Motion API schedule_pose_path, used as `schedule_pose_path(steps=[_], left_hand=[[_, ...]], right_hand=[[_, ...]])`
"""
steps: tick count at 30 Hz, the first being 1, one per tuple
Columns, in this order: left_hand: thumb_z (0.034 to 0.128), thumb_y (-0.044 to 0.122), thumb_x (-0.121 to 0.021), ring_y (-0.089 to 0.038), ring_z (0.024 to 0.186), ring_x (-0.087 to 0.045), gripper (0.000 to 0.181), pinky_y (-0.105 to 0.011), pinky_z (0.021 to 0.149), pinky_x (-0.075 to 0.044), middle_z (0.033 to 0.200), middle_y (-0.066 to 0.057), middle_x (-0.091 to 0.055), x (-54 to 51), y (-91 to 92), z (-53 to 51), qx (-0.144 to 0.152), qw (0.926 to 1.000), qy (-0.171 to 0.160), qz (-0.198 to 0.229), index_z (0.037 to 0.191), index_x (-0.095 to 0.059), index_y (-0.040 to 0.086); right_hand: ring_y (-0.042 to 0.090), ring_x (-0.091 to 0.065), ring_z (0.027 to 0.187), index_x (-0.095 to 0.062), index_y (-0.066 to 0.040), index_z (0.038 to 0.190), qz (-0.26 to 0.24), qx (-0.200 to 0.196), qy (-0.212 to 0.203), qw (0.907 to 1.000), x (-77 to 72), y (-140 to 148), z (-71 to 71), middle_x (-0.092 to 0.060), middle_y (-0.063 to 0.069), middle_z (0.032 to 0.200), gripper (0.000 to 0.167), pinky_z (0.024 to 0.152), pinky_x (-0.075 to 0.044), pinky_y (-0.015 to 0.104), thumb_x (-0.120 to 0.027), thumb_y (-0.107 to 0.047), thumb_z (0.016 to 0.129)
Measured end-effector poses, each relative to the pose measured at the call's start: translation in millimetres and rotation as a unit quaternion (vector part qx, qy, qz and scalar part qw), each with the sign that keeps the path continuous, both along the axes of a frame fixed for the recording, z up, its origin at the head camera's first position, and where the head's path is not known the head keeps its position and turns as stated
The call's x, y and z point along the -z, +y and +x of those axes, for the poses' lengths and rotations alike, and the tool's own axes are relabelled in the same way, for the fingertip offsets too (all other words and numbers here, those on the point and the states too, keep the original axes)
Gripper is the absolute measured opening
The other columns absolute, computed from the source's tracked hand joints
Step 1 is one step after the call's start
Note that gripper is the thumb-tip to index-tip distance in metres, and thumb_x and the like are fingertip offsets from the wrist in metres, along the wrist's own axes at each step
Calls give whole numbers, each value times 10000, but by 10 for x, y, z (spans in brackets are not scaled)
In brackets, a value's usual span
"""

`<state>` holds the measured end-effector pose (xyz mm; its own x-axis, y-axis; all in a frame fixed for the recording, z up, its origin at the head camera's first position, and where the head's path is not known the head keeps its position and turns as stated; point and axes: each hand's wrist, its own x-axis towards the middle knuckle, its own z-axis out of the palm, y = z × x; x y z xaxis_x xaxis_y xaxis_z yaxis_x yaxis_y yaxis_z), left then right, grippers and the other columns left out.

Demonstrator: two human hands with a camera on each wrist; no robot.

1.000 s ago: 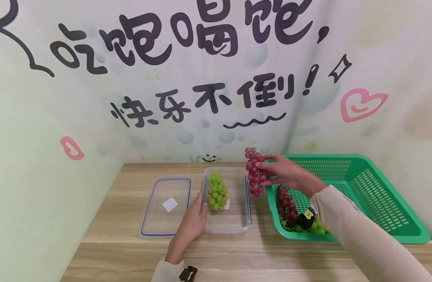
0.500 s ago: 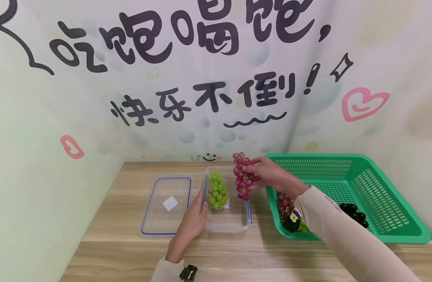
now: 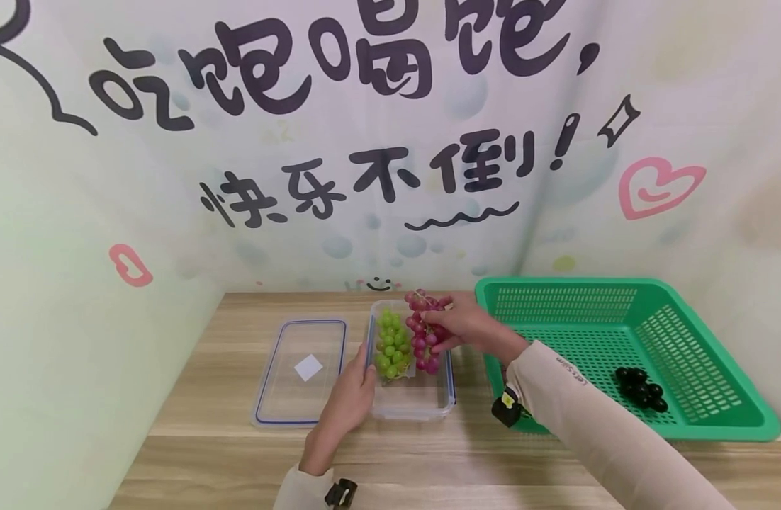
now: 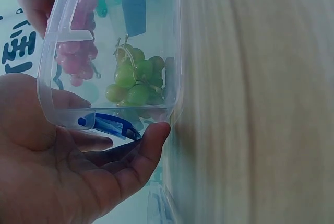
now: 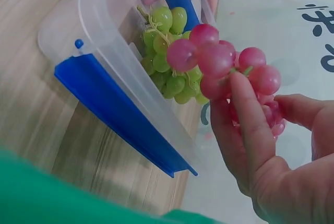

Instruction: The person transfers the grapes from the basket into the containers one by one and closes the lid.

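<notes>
Pinching a bunch of red grapes (image 3: pixel 418 328) between thumb and fingers, the right hand (image 3: pixel 470 324) holds it over the clear container (image 3: pixel 422 398), near the green grapes (image 3: pixel 390 343) that lie inside, while the left hand (image 3: pixel 347 393), its fingers relaxed, rests against the container's left wall.

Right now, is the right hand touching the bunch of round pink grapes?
Touching. The right wrist view shows the right hand with its fingers and thumb against the round pink grapes, holding them.
</notes>
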<state>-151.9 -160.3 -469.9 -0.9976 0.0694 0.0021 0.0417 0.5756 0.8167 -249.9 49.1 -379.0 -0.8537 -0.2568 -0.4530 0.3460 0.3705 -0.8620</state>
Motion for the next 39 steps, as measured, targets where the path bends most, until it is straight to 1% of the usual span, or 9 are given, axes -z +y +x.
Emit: schedule_pose_path(steps=[3,6,10,13,21,28,32,35,39], left_hand=[[1065,131,-342,-432,1439,-298,549,-570,1163,-291,1561,-304,-280,1,2,3,-4,10000,-13,-4,1547,-173,-71],[1065,130,-342,-431,1436,-306,549,-569,1160,-296,1559,-304,-285,0,3,2,-4,10000,2,-21,1550,-174,-65],[1064,129,-344,-432,1428,-320,550,-568,1156,-305,1550,-311,-297,0,2,-5,5,10000,34,-40,1548,-176,-70],[1063,131,-344,-432,1426,-322,551,-566,1157,-305,1547,-317,-299,-4,0,-14,0,10000,44,-45,1545,-176,-77],[1062,131,-341,-434,1432,-309,553,-572,1160,-296,1552,-318,-287,-2,-1,-18,0,10000,23,-9,1544,-171,-81],[1063,131,-341,-439,1429,-313,554,-575,1157,-299,1551,-317,-291,1,0,-6,-8,10000,-30,-28,1546,-168,-76],[1064,133,-338,-439,1431,-309,553,-575,1159,-294,1553,-314,-288,5,-1,-8,0,10000,-49,-13,1549,-165,-71],[1065,134,-337,-440,1433,-304,553,-577,1160,-291,1555,-312,-286,6,-1,-6,-5,10000,-76,-7,1551,-165,-67],[1068,140,-334,-435,1440,-294,553,-577,1164,-285,1562,-305,-279,11,-4,-7,-22,9999,-139,-11,1553,-163,-61]], right_hand=[[236,-704,731,-450,-16,1310,76,-23,15,10000,10,-20,7,-632,214,1099,422,657,-622,361,-639,-189,975],[251,-706,800,-420,3,1363,180,-177,7,9997,39,-19,8,-609,231,1174,468,695,-624,364,-619,-191,987],[290,-705,889,-286,52,1482,254,-477,-10,9985,74,-3,18,-580,268,1251,601,751,-620,370,-578,-172,1006],[311,-701,925,-224,71,1514,286,-653,4,9975,73,8,30,-559,284,1288,651,792,-614,386,-567,-157,1009],[392,-619,1150,-313,64,1470,235,-1005,4,9947,-37,110,33,-505,297,1361,551,925,-570,441,-541,-143,1013],[379,-560,1244,-448,7,1409,504,-1186,346,9911,-211,390,-51,-517,242,1403,462,922,-574,415,-558,-194,1007],[347,-565,1212,-487,-10,1380,890,-1451,620,9834,-327,575,-75,-549,214,1357,442,915,-571,412,-566,-222,1001],[326,-567,1197,-506,-8,1354,1246,-1719,791,9740,-407,706,-75,-556,200,1340,413,906,-567,412,-558,-225,1006],[324,-565,1206,-497,17,1367,1531,-2075,916,9618,-477,879,-74,-531,211,1381,433,943,-545,463,-558,-219,1008]])
